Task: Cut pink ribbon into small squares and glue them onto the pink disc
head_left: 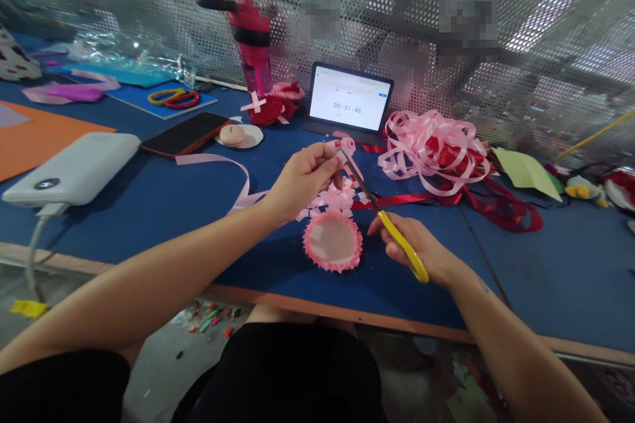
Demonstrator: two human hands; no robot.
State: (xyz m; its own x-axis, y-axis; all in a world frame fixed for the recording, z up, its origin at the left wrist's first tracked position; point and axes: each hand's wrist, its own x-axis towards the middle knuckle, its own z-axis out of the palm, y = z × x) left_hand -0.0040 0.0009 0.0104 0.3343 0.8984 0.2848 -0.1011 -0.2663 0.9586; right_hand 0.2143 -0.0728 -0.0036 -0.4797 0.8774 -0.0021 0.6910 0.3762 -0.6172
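Note:
Yellow-handled scissors (401, 243) are in my right hand (424, 248), their blades pointing up and left. The blade tips meet the fingertips of my left hand (310, 175), which pinches a small piece of pale pink ribbon (340, 157), mostly covered by the fingers. Below both hands, a round disc with a pink ruffled ribbon edge (332, 242) lies flat on the blue table (278, 264). Cut pink ribbon pieces (335, 199) are heaped just behind it. Close behind my left fingertips is a small pink and red item (350, 144), partly hidden.
Loose pink ribbon (431, 149) and red ribbon (506, 208) lie to the right. At the back stand a tablet (348, 99) showing a timer and a pink tumbler (251, 39). A phone (186, 132), white power bank (74, 168) and more scissors (173, 98) lie left.

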